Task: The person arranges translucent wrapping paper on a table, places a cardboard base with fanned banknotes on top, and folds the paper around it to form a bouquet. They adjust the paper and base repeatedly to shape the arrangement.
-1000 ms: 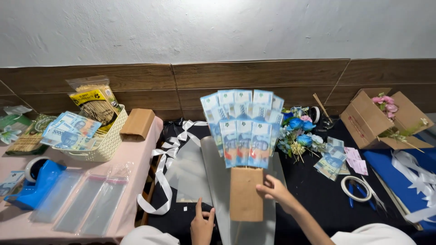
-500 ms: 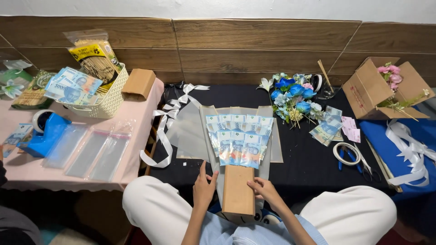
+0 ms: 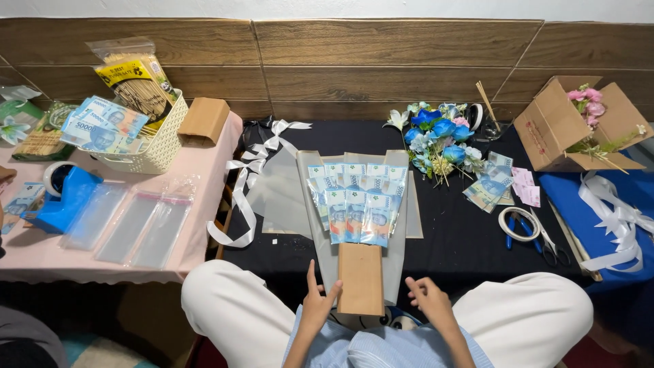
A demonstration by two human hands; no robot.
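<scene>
Pink cloth covers the side table (image 3: 41,249) at nine o'clock, where a blue tape dispenser (image 3: 58,208) lies beside three clear sleeves (image 3: 129,221). Behind them, toward ten o'clock, a white basket (image 3: 153,153) holds loose banknotes (image 3: 102,126) and a bag of skewers (image 3: 136,78), with a small brown box (image 3: 204,119) just to its right.

White ribbon (image 3: 248,180) trails down the left edge of the black table (image 3: 456,245). At the centre lies the money bouquet (image 3: 355,208): rows of blue notes fanned over translucent wrap, with a brown paper handle (image 3: 360,278) pointing to six o'clock, its low end hanging over the table edge above the person's lap.

The left hand (image 3: 319,307) touches the handle's left edge, fingers loosely spread and raised, gripping nothing. The right hand (image 3: 428,300) hovers just right of the handle, apart from it, its fingers half curled and empty.

Blue and white flowers (image 3: 436,140) lie at one o'clock from the bouquet, with more notes (image 3: 487,187) and pink slips (image 3: 526,185) beyond them. A tape roll (image 3: 518,223) and blue-handled scissors (image 3: 538,238) sit at three o'clock. A cardboard box (image 3: 565,129) with pink blossoms stands at two o'clock, above a blue sheet (image 3: 579,204) draped with ribbon.
</scene>
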